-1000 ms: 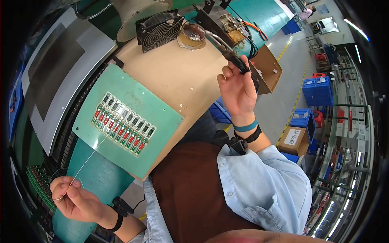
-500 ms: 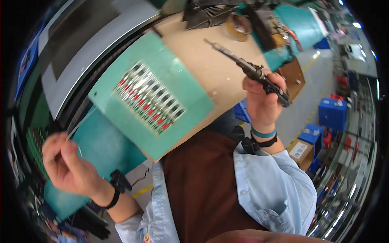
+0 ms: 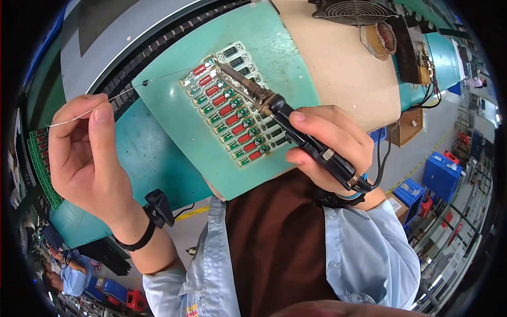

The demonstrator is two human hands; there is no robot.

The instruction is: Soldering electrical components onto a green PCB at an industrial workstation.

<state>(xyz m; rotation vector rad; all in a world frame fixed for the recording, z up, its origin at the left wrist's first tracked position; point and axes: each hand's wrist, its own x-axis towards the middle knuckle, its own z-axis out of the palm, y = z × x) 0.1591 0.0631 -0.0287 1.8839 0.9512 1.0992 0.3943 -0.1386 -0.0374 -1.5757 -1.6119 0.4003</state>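
left hand (image 3: pixel 87 153) pinches a thin solder wire (image 3: pixel 113 99) between thumb and fingertips, and the wire runs right to the circuit boards (image 3: pixel 232 103) on the green tray (image 3: pixel 274 58). right hand (image 3: pixel 330 145) is wrapped tight around the black soldering iron (image 3: pixel 288 124), its tip down on the top row of boards near the tray's upper edge. half a second ago the iron was lifted off the tray and the left hand sat lower. a fan (image 3: pixel 351 10) and tape roll (image 3: pixel 380 39) sit at the far right; nothing blocks the tip.
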